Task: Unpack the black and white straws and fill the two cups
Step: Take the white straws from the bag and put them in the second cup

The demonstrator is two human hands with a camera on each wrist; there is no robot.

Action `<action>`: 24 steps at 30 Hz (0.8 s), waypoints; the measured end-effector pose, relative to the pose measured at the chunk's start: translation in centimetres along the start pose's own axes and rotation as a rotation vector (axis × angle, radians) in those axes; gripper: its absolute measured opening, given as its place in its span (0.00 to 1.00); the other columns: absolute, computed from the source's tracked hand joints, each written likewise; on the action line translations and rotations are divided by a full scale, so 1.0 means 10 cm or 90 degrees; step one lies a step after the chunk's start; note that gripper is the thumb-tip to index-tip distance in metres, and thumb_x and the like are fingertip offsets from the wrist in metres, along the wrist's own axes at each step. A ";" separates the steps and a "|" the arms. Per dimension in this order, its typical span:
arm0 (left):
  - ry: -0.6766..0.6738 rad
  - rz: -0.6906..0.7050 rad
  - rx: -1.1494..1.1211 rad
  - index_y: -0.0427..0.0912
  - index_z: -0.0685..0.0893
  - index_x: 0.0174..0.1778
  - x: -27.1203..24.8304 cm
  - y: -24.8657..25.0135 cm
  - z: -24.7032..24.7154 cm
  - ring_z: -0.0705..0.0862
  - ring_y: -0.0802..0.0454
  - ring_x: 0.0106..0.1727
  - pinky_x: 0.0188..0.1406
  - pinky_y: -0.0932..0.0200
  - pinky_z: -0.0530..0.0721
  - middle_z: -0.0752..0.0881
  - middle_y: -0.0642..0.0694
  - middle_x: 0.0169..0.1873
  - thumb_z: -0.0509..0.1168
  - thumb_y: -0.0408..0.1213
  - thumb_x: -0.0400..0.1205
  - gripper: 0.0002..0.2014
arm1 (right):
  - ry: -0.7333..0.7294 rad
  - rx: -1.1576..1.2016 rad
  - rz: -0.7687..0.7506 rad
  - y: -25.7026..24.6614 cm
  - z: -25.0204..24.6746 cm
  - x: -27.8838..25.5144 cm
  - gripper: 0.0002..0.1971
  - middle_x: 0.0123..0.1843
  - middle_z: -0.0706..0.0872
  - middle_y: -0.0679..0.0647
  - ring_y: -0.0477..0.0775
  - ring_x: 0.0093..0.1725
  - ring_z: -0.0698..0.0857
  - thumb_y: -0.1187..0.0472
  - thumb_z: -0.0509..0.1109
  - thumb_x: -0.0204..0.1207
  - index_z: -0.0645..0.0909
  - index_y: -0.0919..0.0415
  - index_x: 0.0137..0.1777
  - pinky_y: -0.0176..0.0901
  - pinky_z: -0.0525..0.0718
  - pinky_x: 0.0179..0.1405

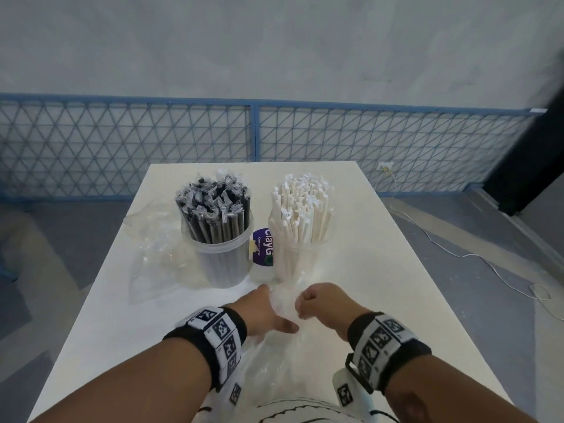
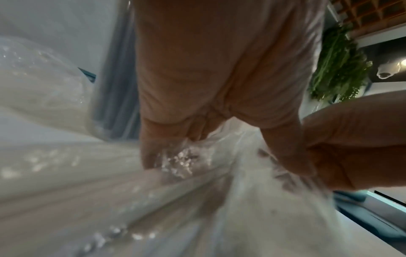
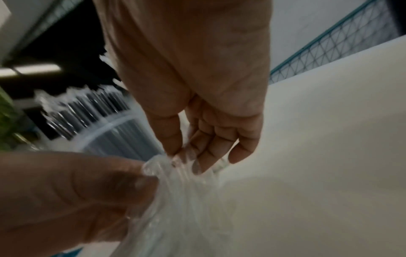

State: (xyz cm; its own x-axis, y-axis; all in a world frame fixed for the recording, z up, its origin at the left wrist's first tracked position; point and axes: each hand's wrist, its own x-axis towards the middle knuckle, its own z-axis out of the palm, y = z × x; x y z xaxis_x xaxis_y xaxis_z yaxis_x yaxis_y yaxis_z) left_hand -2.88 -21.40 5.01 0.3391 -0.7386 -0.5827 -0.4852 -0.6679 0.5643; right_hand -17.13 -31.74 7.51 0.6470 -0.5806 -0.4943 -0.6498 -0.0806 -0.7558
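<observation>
Two clear cups stand mid-table. The left cup (image 1: 222,261) is packed with black straws (image 1: 213,206), the right cup (image 1: 300,254) with white straws (image 1: 302,203). In front of the cups lies an empty clear plastic wrapper (image 1: 283,346). Both hands hold it, close together. My left hand (image 1: 268,303) has its fingers curled into a bunch of the film (image 2: 180,156). My right hand (image 1: 308,303) pinches the film (image 3: 186,191) between thumb and fingers. In the right wrist view the black straws (image 3: 87,107) show behind the hands, blurred.
A second crumpled clear bag (image 1: 158,245) lies left of the black-straw cup. A purple label (image 1: 262,247) shows between the cups. The white table (image 1: 381,270) ends at a blue mesh fence (image 1: 253,132). A white cable (image 1: 457,254) runs over the floor at right.
</observation>
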 end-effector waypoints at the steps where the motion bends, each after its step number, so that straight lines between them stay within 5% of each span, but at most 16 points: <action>1: -0.014 0.007 -0.005 0.44 0.68 0.78 -0.01 0.01 -0.05 0.81 0.48 0.64 0.62 0.54 0.82 0.81 0.48 0.66 0.82 0.59 0.64 0.50 | -0.008 0.028 -0.022 -0.06 -0.04 -0.05 0.03 0.41 0.90 0.54 0.49 0.40 0.87 0.69 0.73 0.72 0.86 0.63 0.40 0.48 0.86 0.57; 5: -0.236 0.143 -0.279 0.44 0.83 0.63 -0.15 0.05 -0.29 0.85 0.48 0.59 0.64 0.50 0.81 0.86 0.45 0.57 0.81 0.33 0.70 0.26 | -0.111 0.125 -0.153 -0.41 -0.26 -0.37 0.05 0.37 0.88 0.54 0.51 0.40 0.86 0.74 0.73 0.75 0.84 0.64 0.43 0.43 0.86 0.47; 8: -0.363 0.243 -0.433 0.38 0.70 0.80 -0.26 0.04 -0.46 0.72 0.38 0.81 0.82 0.39 0.65 0.76 0.36 0.78 0.80 0.28 0.68 0.43 | -0.166 0.198 -0.250 -0.67 -0.43 -0.64 0.07 0.39 0.88 0.55 0.54 0.46 0.86 0.75 0.73 0.75 0.84 0.62 0.42 0.44 0.86 0.50; 10: -0.418 0.286 -0.470 0.37 0.65 0.84 -0.35 0.11 -0.55 0.71 0.35 0.82 0.82 0.37 0.65 0.73 0.31 0.79 0.79 0.25 0.69 0.47 | -0.180 0.223 -0.303 -0.84 -0.51 -0.78 0.05 0.46 0.88 0.61 0.57 0.50 0.85 0.70 0.72 0.73 0.86 0.60 0.42 0.46 0.85 0.56; 14: -0.338 0.328 -0.462 0.39 0.86 0.67 -0.48 0.25 -0.62 0.87 0.48 0.66 0.69 0.53 0.83 0.90 0.42 0.61 0.73 0.17 0.70 0.28 | -0.169 0.251 -0.277 -1.08 -0.64 -0.95 0.11 0.44 0.90 0.65 0.61 0.47 0.88 0.68 0.62 0.74 0.87 0.68 0.41 0.50 0.86 0.56; 16: -0.270 0.332 -0.495 0.41 0.90 0.61 -0.49 0.26 -0.63 0.88 0.48 0.64 0.66 0.55 0.84 0.91 0.43 0.59 0.80 0.22 0.67 0.26 | -0.131 0.144 -0.236 -1.16 -0.69 -0.98 0.13 0.42 0.91 0.64 0.62 0.43 0.91 0.71 0.58 0.78 0.84 0.78 0.44 0.57 0.88 0.54; 18: -0.223 0.333 -0.527 0.45 0.92 0.59 -0.50 0.24 -0.63 0.89 0.49 0.63 0.65 0.58 0.84 0.92 0.44 0.57 0.86 0.30 0.61 0.28 | -0.073 -0.143 -0.204 -1.21 -0.69 -1.00 0.12 0.39 0.93 0.57 0.56 0.40 0.92 0.70 0.60 0.78 0.85 0.68 0.42 0.55 0.90 0.51; 20: -0.207 0.342 -0.537 0.48 0.92 0.59 -0.51 0.23 -0.62 0.88 0.50 0.64 0.67 0.58 0.83 0.92 0.45 0.58 0.83 0.27 0.63 0.27 | -0.027 -0.387 -0.219 -1.24 -0.65 -1.00 0.08 0.31 0.91 0.49 0.42 0.31 0.88 0.65 0.67 0.76 0.81 0.54 0.37 0.35 0.83 0.33; 22: -0.189 0.353 -0.544 0.45 0.91 0.61 -0.51 0.23 -0.60 0.87 0.48 0.65 0.72 0.53 0.80 0.91 0.42 0.60 0.76 0.22 0.69 0.25 | 0.003 -0.473 -0.258 -1.25 -0.59 -0.98 0.09 0.29 0.87 0.44 0.38 0.30 0.84 0.60 0.74 0.73 0.76 0.48 0.39 0.25 0.73 0.24; 24: -0.174 0.356 -0.532 0.42 0.87 0.66 -0.52 0.23 -0.59 0.86 0.45 0.67 0.73 0.48 0.79 0.90 0.40 0.62 0.72 0.17 0.71 0.27 | -0.017 -0.464 -0.275 -1.22 -0.54 -0.96 0.13 0.39 0.85 0.41 0.43 0.38 0.85 0.54 0.80 0.68 0.78 0.45 0.45 0.28 0.77 0.31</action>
State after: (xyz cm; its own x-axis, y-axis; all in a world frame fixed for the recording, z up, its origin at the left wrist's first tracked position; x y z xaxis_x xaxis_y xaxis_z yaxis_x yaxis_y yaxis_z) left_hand -0.97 -19.62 12.83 -0.0070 -0.9858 -0.1675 0.2309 -0.1646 0.9589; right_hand -17.57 -29.61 23.79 0.9007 -0.3605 -0.2425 -0.4325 -0.7981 -0.4196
